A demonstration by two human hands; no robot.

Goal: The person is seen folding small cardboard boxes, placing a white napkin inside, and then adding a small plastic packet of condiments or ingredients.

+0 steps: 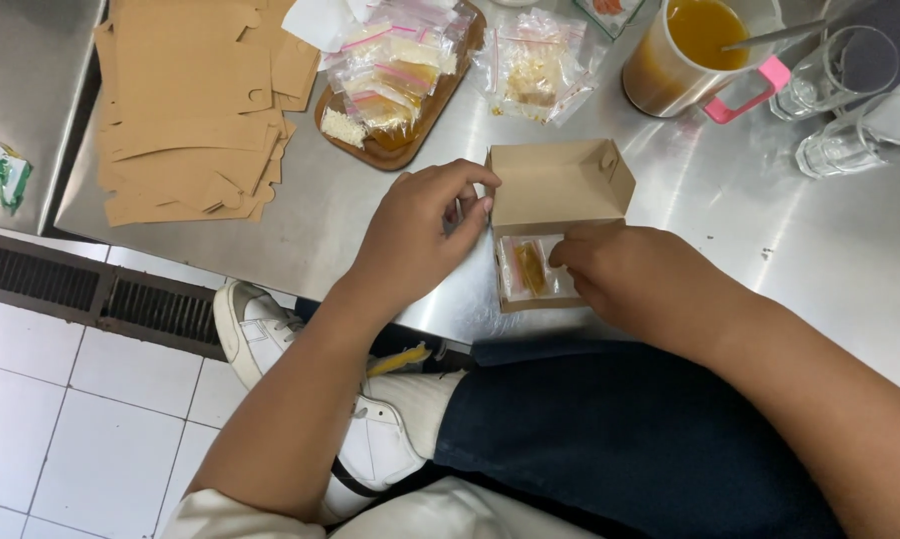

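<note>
Your left hand (420,225) pinches the left edge of the small cardboard box (555,215), thumb and fingers closed on the flap where lid meets base, which steadies the box on the steel counter (849,250). Your right hand (629,274) lies curled over the box's right side, fingertips pressing down on the clear bag (530,269) inside, seemingly to seat it flat; whether those fingers actually grip the bag I cannot tell, since the knuckles hide them. The box sits between your hands at the near edge of the counter, lid tipped back and open away from you.

Beyond your left hand, a wooden tray (370,150) holds more small sealed bags (395,70), with a loose bag (535,70) just to its right. Farther left of that hand is a stack of flat cardboard blanks (190,110).

Beyond your right hand stand a jug of orange liquid (689,50) with a pink handle and two empty glasses (839,90), well apart from the box. Nothing lies between your hands and the box; your raised knee (609,429) sits just under the counter edge.
</note>
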